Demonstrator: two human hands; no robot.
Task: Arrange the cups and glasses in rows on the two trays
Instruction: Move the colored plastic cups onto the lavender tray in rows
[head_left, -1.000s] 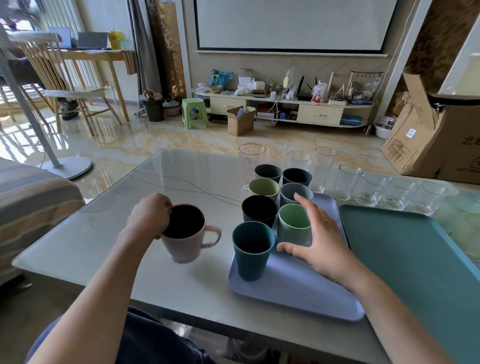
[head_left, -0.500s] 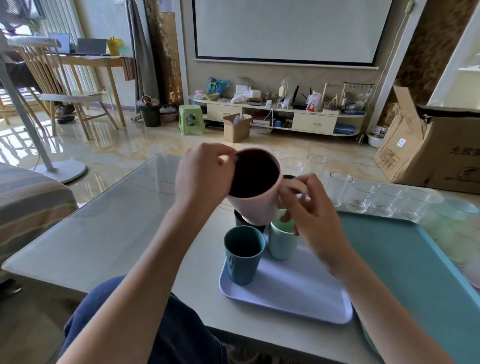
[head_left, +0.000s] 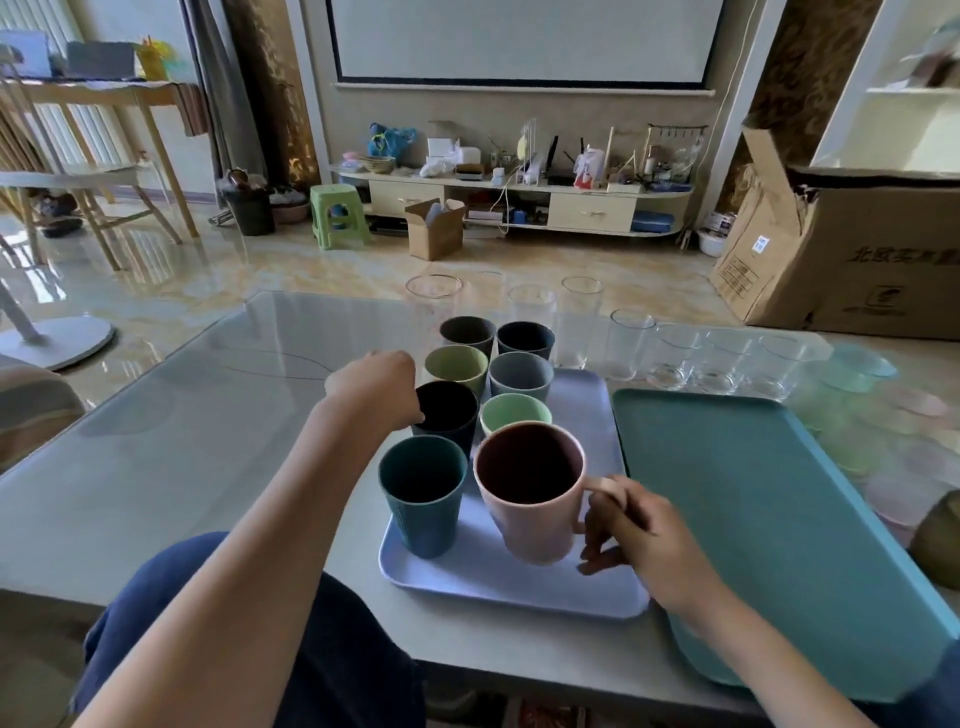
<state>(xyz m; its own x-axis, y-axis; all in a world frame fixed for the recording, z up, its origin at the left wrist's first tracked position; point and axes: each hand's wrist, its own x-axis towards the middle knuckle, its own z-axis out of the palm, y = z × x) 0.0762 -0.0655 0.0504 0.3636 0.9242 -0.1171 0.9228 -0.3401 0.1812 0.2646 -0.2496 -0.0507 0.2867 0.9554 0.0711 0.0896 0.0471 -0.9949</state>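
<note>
Behind the glass-topped bench (head_left: 171, 457) runs a cluttered low cabinet (head_left: 519, 200) under a projector screen. On the bench's lilac tray (head_left: 519, 582) stand two rows of cups, with a pink mug (head_left: 530, 493) nearest on the right, beside a teal cup (head_left: 423, 493). The right hand (head_left: 636, 535) pinches the mug's handle; the left hand (head_left: 376, 387) curls round the black cup (head_left: 449, 415). Just right lies a teal tray (head_left: 769, 519), with clear glasses (head_left: 675, 356) at its far edge

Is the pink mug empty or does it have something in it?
Empty: the pink mug stands upright, its dark inside showing bare down to the bottom.
</note>
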